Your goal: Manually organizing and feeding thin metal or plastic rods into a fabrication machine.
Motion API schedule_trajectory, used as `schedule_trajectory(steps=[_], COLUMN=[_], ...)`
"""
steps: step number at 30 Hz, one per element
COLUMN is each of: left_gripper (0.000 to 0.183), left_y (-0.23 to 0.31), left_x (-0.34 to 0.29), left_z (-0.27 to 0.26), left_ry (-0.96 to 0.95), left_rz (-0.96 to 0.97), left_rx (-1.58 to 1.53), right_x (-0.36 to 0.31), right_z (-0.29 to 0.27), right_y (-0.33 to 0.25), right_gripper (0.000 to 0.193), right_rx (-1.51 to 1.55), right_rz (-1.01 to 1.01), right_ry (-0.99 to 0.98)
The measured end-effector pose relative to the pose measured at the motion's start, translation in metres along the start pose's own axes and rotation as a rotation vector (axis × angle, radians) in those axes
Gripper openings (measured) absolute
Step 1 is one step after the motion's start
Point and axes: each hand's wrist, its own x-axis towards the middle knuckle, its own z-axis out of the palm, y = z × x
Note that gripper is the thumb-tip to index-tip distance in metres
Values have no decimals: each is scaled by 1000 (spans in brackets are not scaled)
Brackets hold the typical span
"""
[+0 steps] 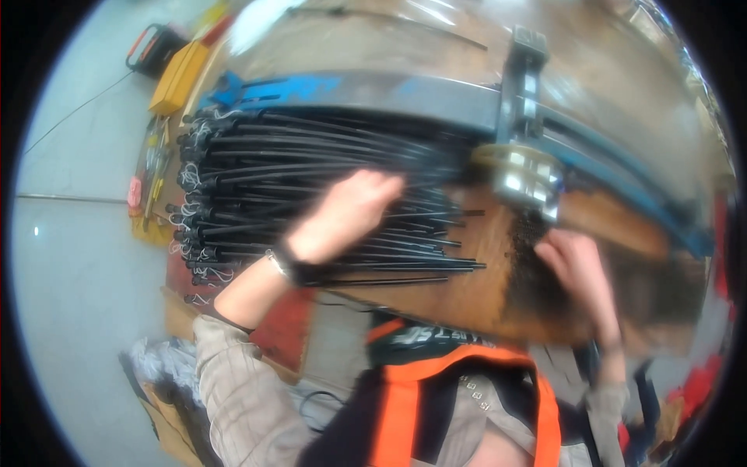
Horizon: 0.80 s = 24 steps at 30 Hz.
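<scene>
A wide bundle of thin black rods (pixel 264 167) lies across the wooden bench, with thicker ends and white string loops at the left. My left hand (pixel 350 208) is over the middle of the bundle, its fingers curled closed; whatever they may hold is hidden. At the right, my right hand (pixel 574 263) is closed in a pinch beside a pile of small dark pieces (pixel 527 243). What sits between those fingertips is too small to make out. Just beyond this hand stands a metal fixture (pixel 523 175) with a round, shiny lower part.
A long blue and grey metal beam (pixel 373 92) runs behind the rods and on past the fixture. A yellow box (pixel 179 78) and several hand tools (pixel 154 159) lie at the left edge. Below left are a red panel (pixel 282 335) and a box with clear plastic (pixel 165 362).
</scene>
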Motion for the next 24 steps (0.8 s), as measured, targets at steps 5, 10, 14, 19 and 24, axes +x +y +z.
schedule_trajectory(steps=[5,10,14,19,24], left_gripper=[30,43,45,41,36], left_y=[18,32,49,78,88], left_x=[7,-5,-14,4,9], left_z=[-9,-12,-5,9,6], left_ry=[30,182,174,70,94], left_rz=[76,192,237,242,200], left_rx=[30,87,83,36,28], right_x=[-2,12,16,18,20], right_z=[13,38,45,57,70], right_y=[-7,-4,-11,-23,-27], right_gripper=[12,14,17,18,18], right_rx=[-37,18,14,103,213], right_rz=[-142,-212,-189,-220,-296], right_ry=[146,182,141,178,383])
